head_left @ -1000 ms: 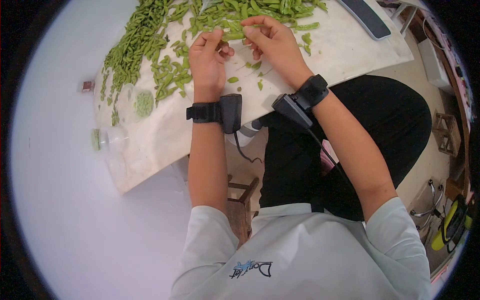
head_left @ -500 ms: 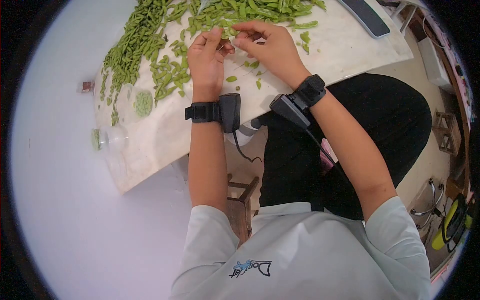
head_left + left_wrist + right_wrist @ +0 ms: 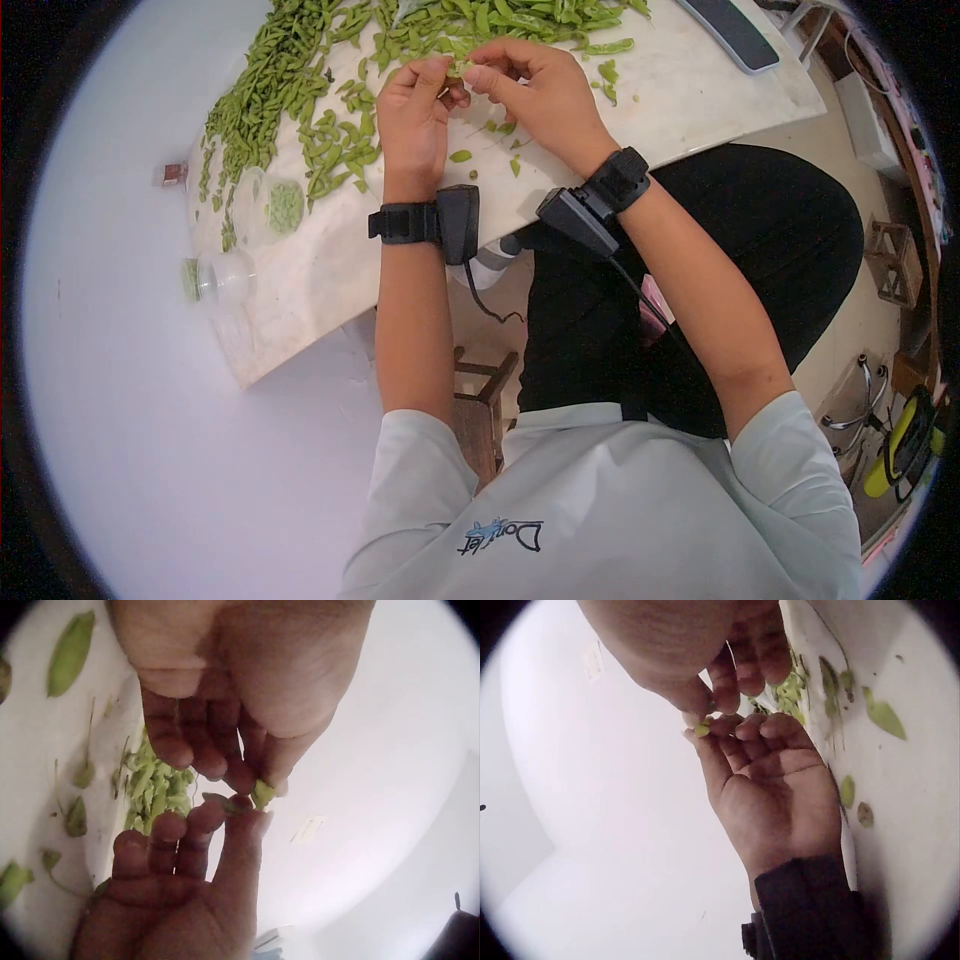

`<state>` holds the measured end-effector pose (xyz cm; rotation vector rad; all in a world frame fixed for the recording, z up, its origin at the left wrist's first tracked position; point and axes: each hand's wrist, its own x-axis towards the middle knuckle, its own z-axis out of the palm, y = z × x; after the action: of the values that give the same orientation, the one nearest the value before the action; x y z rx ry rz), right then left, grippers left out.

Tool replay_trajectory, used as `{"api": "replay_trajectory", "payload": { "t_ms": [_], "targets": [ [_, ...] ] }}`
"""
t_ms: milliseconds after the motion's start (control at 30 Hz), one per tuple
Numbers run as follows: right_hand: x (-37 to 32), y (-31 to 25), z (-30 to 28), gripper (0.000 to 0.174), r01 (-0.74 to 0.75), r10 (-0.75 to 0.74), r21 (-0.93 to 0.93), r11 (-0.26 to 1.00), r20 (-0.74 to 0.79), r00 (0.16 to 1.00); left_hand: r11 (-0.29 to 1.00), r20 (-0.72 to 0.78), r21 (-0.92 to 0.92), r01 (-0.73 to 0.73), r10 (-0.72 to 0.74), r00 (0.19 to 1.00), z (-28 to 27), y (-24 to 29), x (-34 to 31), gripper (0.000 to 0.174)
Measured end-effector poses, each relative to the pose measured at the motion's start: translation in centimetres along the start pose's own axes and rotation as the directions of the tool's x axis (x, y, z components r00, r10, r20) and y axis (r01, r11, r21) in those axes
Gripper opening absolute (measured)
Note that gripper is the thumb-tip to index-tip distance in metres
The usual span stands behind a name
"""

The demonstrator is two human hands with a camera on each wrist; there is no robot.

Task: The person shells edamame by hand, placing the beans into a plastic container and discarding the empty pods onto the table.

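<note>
Both hands meet fingertip to fingertip over the near part of the white table point(image 3: 320, 275). Between them is a green soybean pod point(image 3: 262, 793), its small bright end also showing in the right wrist view. My left hand point(image 3: 412, 130) pinches one end between thumb and forefinger, its other fingers curled loosely. From the other side, my right hand point(image 3: 555, 105) pinches the pod with thumb and forefinger. Fingertips cover most of the pod. Just beyond the hands lies a heap of green pods point(image 3: 420, 45), with a larger pile point(image 3: 270, 100) to the left.
Shelled beans point(image 3: 285, 207) sit in a clear container at the left, near a clear plastic cup point(image 3: 230, 278) on its side. A phone point(image 3: 735, 38) lies at the far right of the table. Loose pod scraps point(image 3: 460, 156) are scattered close to the hands.
My right hand has moved left toward the left hand, closing the gap between their fingertips. The pod, earlier showing lengthwise between them, is now mostly covered. My left hand stays nearly in place.
</note>
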<state>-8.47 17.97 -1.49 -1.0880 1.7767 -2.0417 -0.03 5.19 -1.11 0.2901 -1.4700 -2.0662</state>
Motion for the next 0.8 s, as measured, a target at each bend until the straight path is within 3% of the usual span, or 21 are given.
{"api": "replay_trajectory", "payload": {
  "t_ms": [133,300,500,733,800],
  "targets": [
    [0.07,0.32,0.08,0.024,0.009,-0.009,0.015,1.000,-0.042,0.999,1.000,0.071,0.008,-0.011,0.011,0.997,-0.29,-0.15,0.19,0.017],
    [0.19,0.85,0.29,0.024,0.018,-0.015,0.025,1.000,-0.105,0.994,1.000,0.035,0.022,-0.007,0.006,0.999,-0.30,-0.30,0.21,0.018],
    [-0.12,0.54,0.91,0.025,-0.073,0.089,0.131,0.989,-0.118,0.989,0.997,0.035,0.070,-0.023,0.021,0.999,-0.16,-0.25,0.21,0.019],
    [-0.11,0.29,0.77,0.024,-0.026,0.033,0.051,0.998,-0.147,0.989,0.994,0.038,0.105,-0.041,0.037,0.999,-0.17,-0.40,0.31,0.018],
    [-0.08,0.01,0.41,0.024,-0.038,0.039,0.009,0.999,-0.200,0.979,0.997,-0.067,0.079,-0.027,0.033,0.997,-0.09,-0.39,0.38,0.017]
  ]
}}
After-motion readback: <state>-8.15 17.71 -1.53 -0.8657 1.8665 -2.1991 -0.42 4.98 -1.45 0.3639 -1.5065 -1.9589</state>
